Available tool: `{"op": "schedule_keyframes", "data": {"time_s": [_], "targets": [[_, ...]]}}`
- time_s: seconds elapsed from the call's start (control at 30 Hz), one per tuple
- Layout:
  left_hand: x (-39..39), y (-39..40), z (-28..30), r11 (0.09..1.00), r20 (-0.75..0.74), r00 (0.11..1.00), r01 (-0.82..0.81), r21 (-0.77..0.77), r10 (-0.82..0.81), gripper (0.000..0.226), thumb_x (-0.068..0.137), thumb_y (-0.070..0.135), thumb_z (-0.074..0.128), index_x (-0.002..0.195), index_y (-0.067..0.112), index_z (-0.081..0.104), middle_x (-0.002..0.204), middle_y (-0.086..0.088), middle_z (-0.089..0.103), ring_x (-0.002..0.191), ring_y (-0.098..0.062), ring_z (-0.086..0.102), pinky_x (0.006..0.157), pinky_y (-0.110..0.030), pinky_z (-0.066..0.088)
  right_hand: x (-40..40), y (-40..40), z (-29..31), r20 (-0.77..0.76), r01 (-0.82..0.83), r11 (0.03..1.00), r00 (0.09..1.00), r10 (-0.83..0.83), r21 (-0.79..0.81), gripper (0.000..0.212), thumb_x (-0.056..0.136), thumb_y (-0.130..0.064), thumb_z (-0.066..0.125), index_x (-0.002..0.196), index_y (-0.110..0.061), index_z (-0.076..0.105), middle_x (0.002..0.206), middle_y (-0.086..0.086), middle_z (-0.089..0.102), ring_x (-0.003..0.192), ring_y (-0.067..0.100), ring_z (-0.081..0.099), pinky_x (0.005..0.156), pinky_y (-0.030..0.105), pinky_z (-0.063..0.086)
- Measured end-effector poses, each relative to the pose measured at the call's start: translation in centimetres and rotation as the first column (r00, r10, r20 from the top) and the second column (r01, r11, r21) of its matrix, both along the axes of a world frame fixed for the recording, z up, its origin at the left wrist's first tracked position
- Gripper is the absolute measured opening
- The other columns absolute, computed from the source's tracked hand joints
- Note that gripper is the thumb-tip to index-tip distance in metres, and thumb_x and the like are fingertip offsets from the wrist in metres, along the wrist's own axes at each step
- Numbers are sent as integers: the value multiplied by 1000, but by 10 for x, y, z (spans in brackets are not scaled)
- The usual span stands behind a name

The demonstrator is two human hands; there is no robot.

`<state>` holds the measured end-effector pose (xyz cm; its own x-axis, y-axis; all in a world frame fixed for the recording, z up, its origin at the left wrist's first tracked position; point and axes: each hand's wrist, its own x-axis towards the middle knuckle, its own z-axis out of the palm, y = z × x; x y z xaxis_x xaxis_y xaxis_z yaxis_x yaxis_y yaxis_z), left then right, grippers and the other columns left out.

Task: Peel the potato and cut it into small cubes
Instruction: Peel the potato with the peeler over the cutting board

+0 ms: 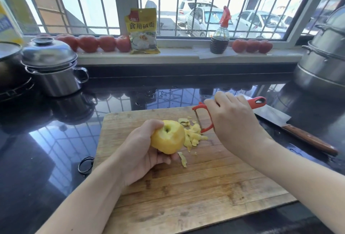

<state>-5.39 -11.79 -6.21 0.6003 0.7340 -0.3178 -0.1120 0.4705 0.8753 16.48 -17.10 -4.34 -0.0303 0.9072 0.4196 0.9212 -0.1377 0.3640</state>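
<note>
My left hand [141, 149] grips the potato [168, 136] just below the centre of the frame, fingers curled under it and thumb over its upper left side. The potato is pale yellow and almost wholly peeled, with a small dimple facing up, and it is held just above the wooden cutting board [186, 196]. My right hand [233, 122] is to the right of centre and a little higher, fingers wrapped round the red peeler [205, 116]. The peeler's Y-shaped head points left and down, its blade just right of the potato and not touching it; the end of its red handle sticks out beyond my knuckles toward the right.

Between the potato and the peeler head lies a small heap of yellow peelings [192, 133] on the board, and one loose strip lies just below the potato.

To the right of the board, on the dark glossy counter [46, 140], rests a cleaver [291, 127] with a brown wooden handle, its blade partly hidden behind my right hand. A black loop, perhaps a hair tie [85, 164], lies just left of the board. At the left of the frame stands a lidded steel pot [54, 66]; a stacked steel steamer [324, 54] fills the right edge. Along the windowsill at the top run two rows of tomatoes [97, 42], with a yellow packet [142, 30] and a dark sauce bottle [220, 36] with a red top between them.
</note>
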Motion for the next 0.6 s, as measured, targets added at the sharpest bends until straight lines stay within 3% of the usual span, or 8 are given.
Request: {"op": "schedule_keyframes", "data": {"time_s": [0.07, 0.13, 0.17, 0.27, 0.4, 0.5, 0.6], "targets": [[0, 2, -2, 1000, 5, 1000, 2, 20, -2, 45, 105, 31, 45, 130, -5, 53, 89, -28, 67, 64, -32, 62, 50, -33, 49, 3, 2, 4, -23, -2, 1000, 1000, 2, 4, 16, 90, 0, 51, 98, -14, 55, 89, 4, 50, 76, 24, 48, 71, 37, 42], [-1, 2, -1, 1000, 16, 1000, 6, 30, -6, 41, 105, 33, 48, 127, 1, 57, 94, -27, 69, 64, -31, 62, 51, -32, 49, 7, 0, 4, 19, 0, 992, 1000, 3, -123, 27, 86, 0, 40, 103, -15, 54, 96, 5, 55, 85, 27, 56, 75, 35, 40], [-1, 1, 0, 1000, 27, 1000, 13, 27, -14, 37, 104, 33, 50, 125, 4, 58, 95, -25, 69, 63, -30, 61, 51, -31, 50, 7, -3, 4, 25, 27, 986, 999, -24, -164, 25, 87, -2, 43, 104, -16, 55, 97, 5, 57, 86, 27, 58, 75, 36, 42], [-3, 1, -1, 1000, 67, 998, -1, 7, 1, 29, 102, 28, 54, 125, 12, 60, 95, -21, 70, 65, -27, 59, 50, -29, 51, 11, -5, 3, 12, 27, 997, 1000, -26, -79, 20, 81, -2, 64, 93, -14, 54, 78, 5, 53, 64, 25, 48, 61, 37, 41], [-2, 3, -1, 1000, 69, 998, -10, 12, 10, 29, 102, 18, 53, 130, 13, 61, 103, -23, 66, 61, -25, 55, 46, -27, 47, 17, -7, -5, 17, 58, 980, 998, -55, -189, 28, 80, -8, 61, 107, -17, 62, 93, 4, 64, 82, 27, 61, 70, 37, 46], [-3, 4, -4, 998, 44, 998, -54, 14, 53, 33, 101, 17, 54, 132, 10, 56, 97, -22, 65, 58, -24, 52, 44, -27, 41, 13, -13, -7, -74, -63, 998, 995, 61, -26, 16, 89, -7, 60, 103, -13, 62, 80, 3, 58, 69, 24, 52, 66, 37, 45], [0, 6, -6, 999, 10, 1000, -29, 46, 29, 35, 101, 18, 54, 132, 4, 51, 93, -20, 63, 57, -23, 50, 47, -27, 37, -2, -20, -5, -46, -218, 971, 974, 223, 96, 11, 94, -4, 55, 98, -13, 60, 79, 2, 50, 68, 23, 42, 69, 41, 41]]}}
